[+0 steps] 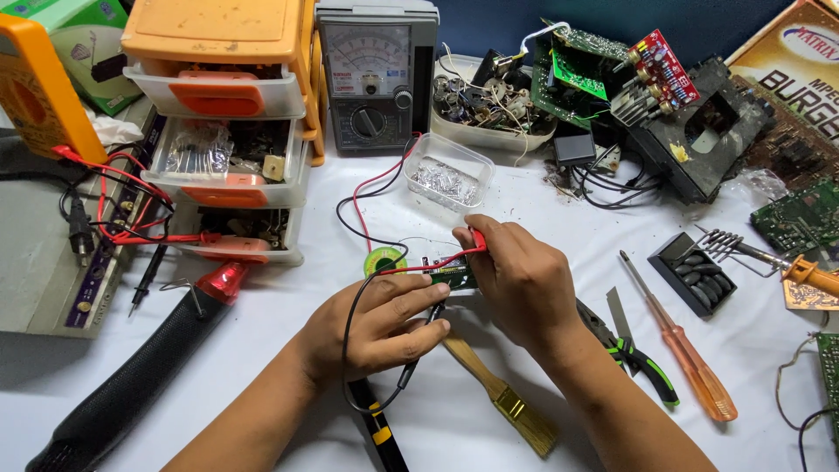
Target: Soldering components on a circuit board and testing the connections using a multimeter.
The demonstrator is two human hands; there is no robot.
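Overhead, white cluttered workbench (489,419), blue wall (664,22)

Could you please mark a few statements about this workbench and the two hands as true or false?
1. The right hand holds a red probe against the small circuit board. True.
2. The left hand holds the orange-handled screwdriver. False: the screwdriver lies on the table to the right, apart from both hands; the left hand holds a black probe.
3. A wooden-handled brush lies below the hands. True.
4. The analog meter lies flat at the near edge. False: it stands upright at the back, beside the orange drawer unit.
5. A clear plastic tub sits behind the hands. True.
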